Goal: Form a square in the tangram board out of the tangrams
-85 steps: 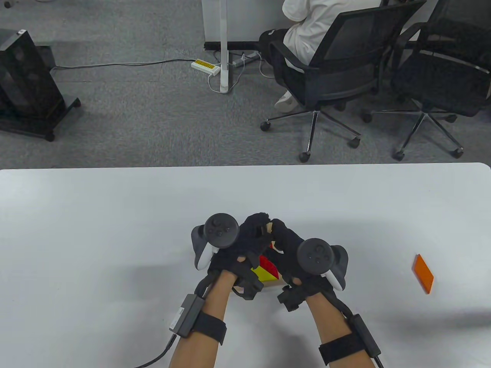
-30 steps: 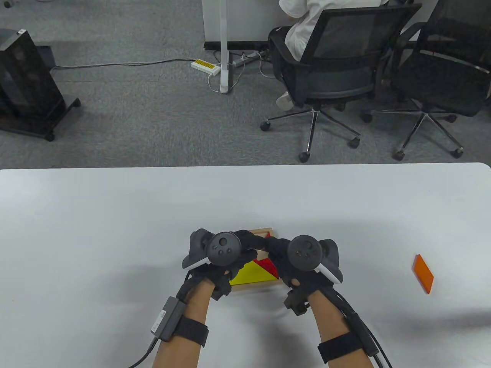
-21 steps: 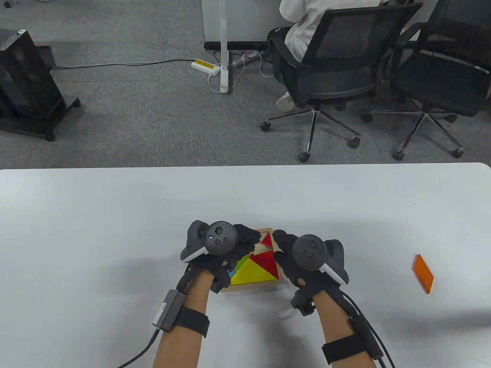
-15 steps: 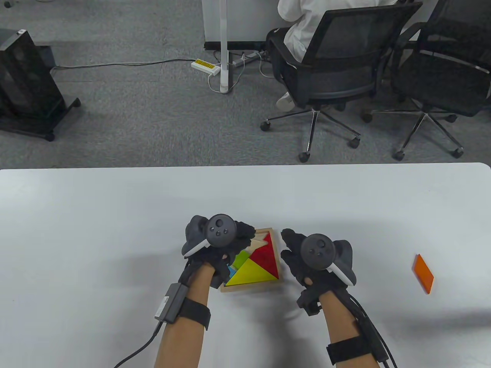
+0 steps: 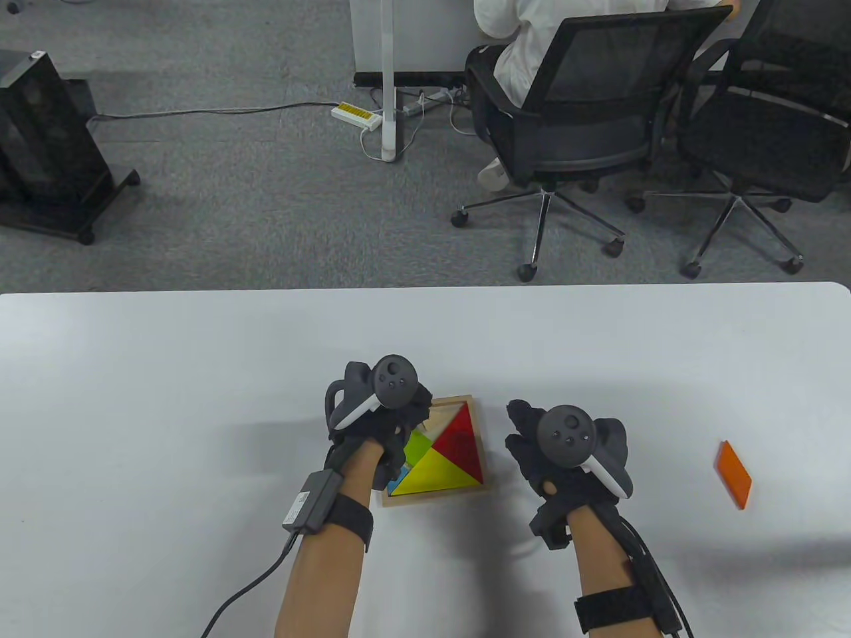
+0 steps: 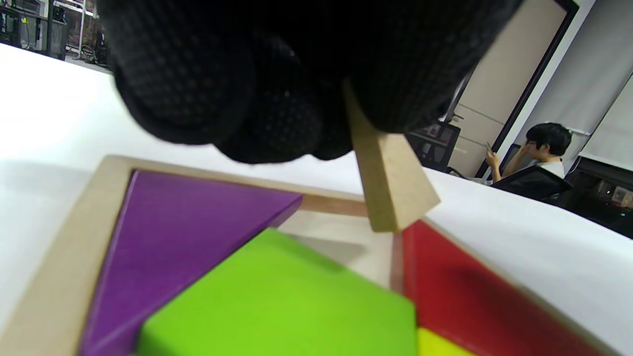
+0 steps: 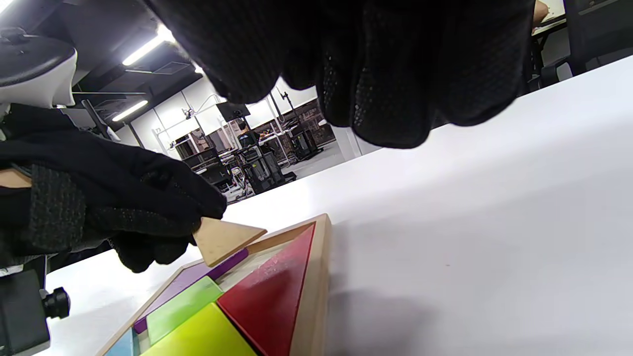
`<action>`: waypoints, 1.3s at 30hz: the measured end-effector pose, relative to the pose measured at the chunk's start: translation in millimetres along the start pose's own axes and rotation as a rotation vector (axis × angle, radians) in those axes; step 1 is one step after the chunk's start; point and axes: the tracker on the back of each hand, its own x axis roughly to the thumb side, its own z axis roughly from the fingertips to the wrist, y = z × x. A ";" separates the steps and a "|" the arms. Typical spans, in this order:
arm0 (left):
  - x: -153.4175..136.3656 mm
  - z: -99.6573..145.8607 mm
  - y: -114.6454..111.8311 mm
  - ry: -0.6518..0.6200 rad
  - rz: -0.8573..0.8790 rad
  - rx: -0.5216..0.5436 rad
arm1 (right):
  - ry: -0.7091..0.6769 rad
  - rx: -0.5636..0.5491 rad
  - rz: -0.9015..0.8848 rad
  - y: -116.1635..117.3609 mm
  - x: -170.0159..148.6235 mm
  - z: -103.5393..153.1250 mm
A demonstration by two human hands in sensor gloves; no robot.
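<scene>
Tangram board, pieces: no writing legible.

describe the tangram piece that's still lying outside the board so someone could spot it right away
Start at the white table and look past the wooden tangram board toward the right edge. The orange piece lies there alone, flat, a slanted four-sided shape and the only orange thing.

Tangram board sits between both hands, near table front edge. Loose parallelogram piece lies well apart at 3 o'clock.
</scene>
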 end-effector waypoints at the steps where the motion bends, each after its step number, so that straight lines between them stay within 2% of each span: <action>1: -0.7 -1.0 -1.5 0.008 0.006 -0.002 | 0.003 0.001 0.001 0.2 -1.2 -0.5; 12: -0.4 -6.9 -16.8 -0.009 -0.055 -0.066 | 0.033 0.012 0.011 1.5 -11.4 -2.4; 18: 13.0 -5.8 -22.8 -0.056 -0.275 -0.105 | 0.028 0.022 0.017 3.1 -9.8 -2.8; 25: 25.4 -5.7 -34.1 -0.102 -0.409 -0.115 | 0.022 0.031 0.022 4.4 -8.2 -3.0; 39: 27.5 -4.0 -34.2 -0.085 -0.441 -0.140 | 0.041 0.039 0.017 5.0 -15.4 -4.6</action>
